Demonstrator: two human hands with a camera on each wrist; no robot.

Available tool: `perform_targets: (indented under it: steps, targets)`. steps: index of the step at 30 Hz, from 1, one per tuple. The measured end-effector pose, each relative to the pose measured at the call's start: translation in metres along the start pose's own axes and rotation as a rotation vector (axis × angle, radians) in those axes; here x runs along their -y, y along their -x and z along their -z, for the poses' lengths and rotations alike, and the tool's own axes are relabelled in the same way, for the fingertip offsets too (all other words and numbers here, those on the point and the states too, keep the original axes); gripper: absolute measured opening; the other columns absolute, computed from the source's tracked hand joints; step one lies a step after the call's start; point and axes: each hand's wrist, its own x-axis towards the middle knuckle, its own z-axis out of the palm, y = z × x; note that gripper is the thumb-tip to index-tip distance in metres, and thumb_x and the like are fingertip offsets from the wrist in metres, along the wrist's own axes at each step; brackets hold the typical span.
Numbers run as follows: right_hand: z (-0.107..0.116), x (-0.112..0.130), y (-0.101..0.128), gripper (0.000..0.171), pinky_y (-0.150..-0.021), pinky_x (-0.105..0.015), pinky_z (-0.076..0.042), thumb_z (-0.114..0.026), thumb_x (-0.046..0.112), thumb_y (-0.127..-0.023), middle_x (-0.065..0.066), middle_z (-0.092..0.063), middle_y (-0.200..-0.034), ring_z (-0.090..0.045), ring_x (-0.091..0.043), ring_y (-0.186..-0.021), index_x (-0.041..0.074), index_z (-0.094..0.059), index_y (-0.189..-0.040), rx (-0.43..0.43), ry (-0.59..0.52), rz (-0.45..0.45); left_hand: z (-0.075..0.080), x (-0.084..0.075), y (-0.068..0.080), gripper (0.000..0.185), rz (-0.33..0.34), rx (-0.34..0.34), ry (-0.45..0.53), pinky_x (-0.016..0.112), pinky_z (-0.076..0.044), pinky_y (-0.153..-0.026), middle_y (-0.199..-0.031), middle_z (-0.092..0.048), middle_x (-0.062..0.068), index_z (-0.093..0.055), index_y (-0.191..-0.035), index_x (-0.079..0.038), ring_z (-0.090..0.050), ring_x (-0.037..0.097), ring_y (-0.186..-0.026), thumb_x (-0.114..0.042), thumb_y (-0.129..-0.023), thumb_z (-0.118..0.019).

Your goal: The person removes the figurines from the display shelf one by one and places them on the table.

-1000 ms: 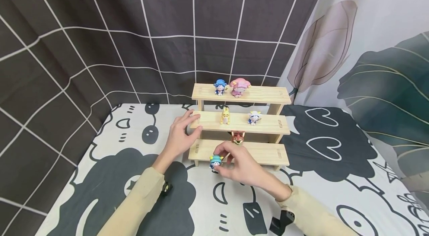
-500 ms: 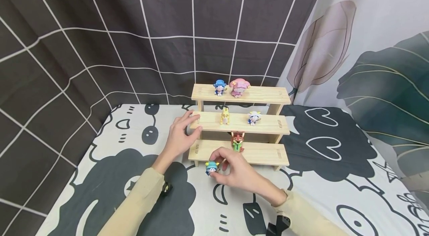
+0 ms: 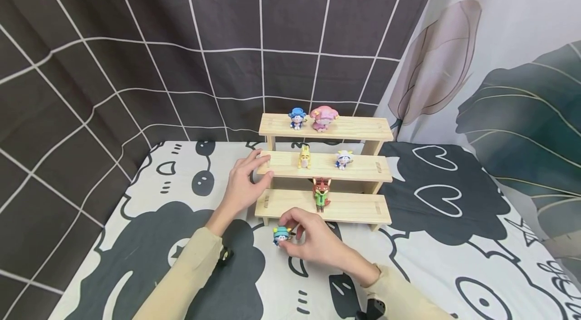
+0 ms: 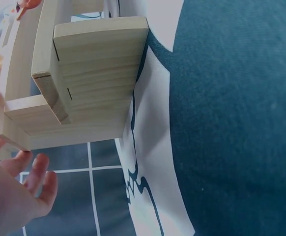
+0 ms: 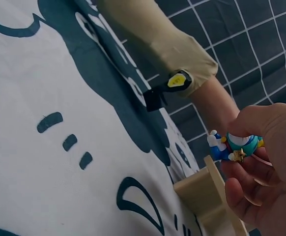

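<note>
My right hand [image 3: 313,239] pinches a small figurine with a teal hat [image 3: 281,234] between thumb and fingers, low in front of the bottom step. In the right wrist view the figurine [image 5: 236,146] lies sideways, with a gold star on its front. My left hand [image 3: 243,182] holds the left end of the middle step of a three-step wooden display shelf [image 3: 354,206]; in the left wrist view its other fingers [image 4: 47,189] stick out beyond the end. A fox figurine in green [image 3: 321,195] stands on the bottom step, near the right hand.
A yellow rabbit-like figurine [image 3: 304,158] and a white-hatted figurine [image 3: 343,159] stand on the middle step. On the top step are a blue-hatted figurine [image 3: 297,118] and a pink figurine [image 3: 324,118]. A patterned cloth [image 3: 190,158] lies underneath; a dark grid curtain [image 3: 227,72] hangs behind.
My right hand has drawn the teal-hatted figurine toward me and left, away from the bottom step, uncovering the fox figurine. My left hand has stayed on the shelf.
</note>
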Motion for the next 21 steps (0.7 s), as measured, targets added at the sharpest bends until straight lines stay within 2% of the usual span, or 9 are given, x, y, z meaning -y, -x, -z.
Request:
perform_targets:
  steps: [7, 21]
  targets:
    - [-0.01, -0.001, 0.003, 0.032, -0.063, -0.026, -0.054, -0.08, -0.001, -0.08, 0.002, -0.063, -0.093, -0.06, -0.004, -0.082, 0.006, -0.061, -0.104, 0.02, -0.007, -0.016, 0.0, -0.002, 0.0, 0.041, -0.012, -0.006, 0.001, 0.054, -0.046, -0.093, -0.142, -0.053, 0.022, -0.07, -0.124, -0.002, -0.052, 0.037, -0.12, -0.015, -0.086, -0.075]
    - [-0.029, -0.004, 0.006, 0.029, -0.063, -0.023, -0.053, -0.079, -0.001, -0.08, 0.004, -0.063, -0.093, -0.06, -0.003, -0.081, 0.008, -0.061, -0.102, 0.043, -0.035, -0.074, 0.0, -0.003, 0.001, 0.04, 0.0, -0.002, 0.006, 0.054, -0.046, -0.092, -0.143, -0.053, 0.021, -0.07, -0.125, -0.003, -0.052, 0.037, -0.119, -0.015, -0.087, -0.074]
